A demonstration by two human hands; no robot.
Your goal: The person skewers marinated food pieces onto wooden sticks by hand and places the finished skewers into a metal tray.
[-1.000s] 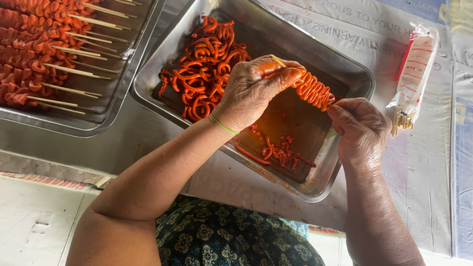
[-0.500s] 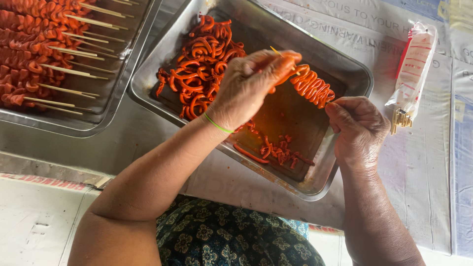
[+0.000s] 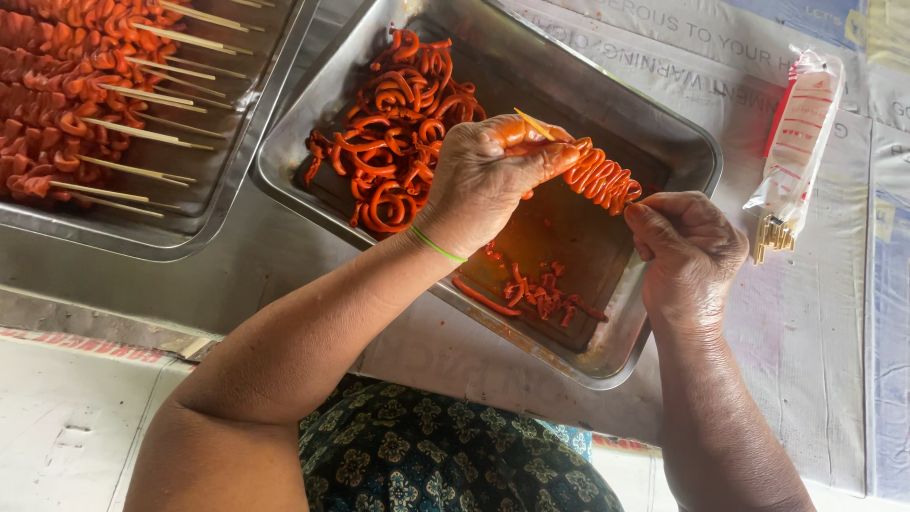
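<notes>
Left hand [image 3: 488, 180] closed around the upper end of a bamboo skewer [image 3: 534, 123], fingertips pinching orange-red coiled strips [image 3: 599, 178] threaded along it. Right hand [image 3: 687, 248] curled shut, pinching the skewer's lower end just beside the coils. Skewer held tilted above the steel tray [image 3: 654, 118]. Below: heap of loose orange-red coils [image 3: 393, 133] at the tray's far end, few scraps [image 3: 540, 299] at the near end. Second tray [image 3: 190, 232] to the left, loaded with finished skewers [image 3: 85, 104]. Plastic bag of bamboo sticks [image 3: 794, 152] to the right, on printed paper [image 3: 834, 332].
</notes>
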